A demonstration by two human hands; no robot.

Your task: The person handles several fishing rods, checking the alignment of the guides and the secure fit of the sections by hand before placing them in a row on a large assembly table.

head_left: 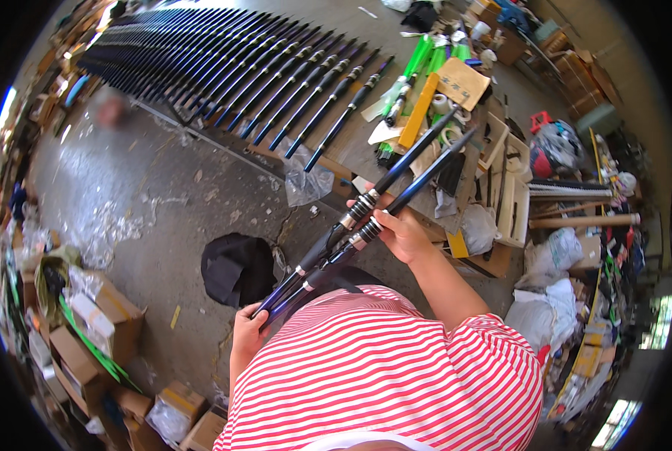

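Two dark blue telescopic fishing rods lie side by side across my front, slanting from lower left to upper right. My right hand [405, 236] is closed around both near their silver and black reel seats, its fingertips showing on the far side. At the lower ends, my left hand [248, 331] is closed on both, thumb on top. The upper fishing rod [409, 156] and the lower fishing rod [424, 176] nearly touch along the grips, and their thin ends fan slightly apart over the cluttered bench.
A long row of similar rods [276, 83] rests on a rack at the far left. The bench [351, 154] holds green sleeves, a yellow strip [418, 111], a brown envelope [462, 81] and trays [512, 210]. A black cloth-covered stool [238, 270] stands nearby; cardboard boxes [114, 316] line the left.
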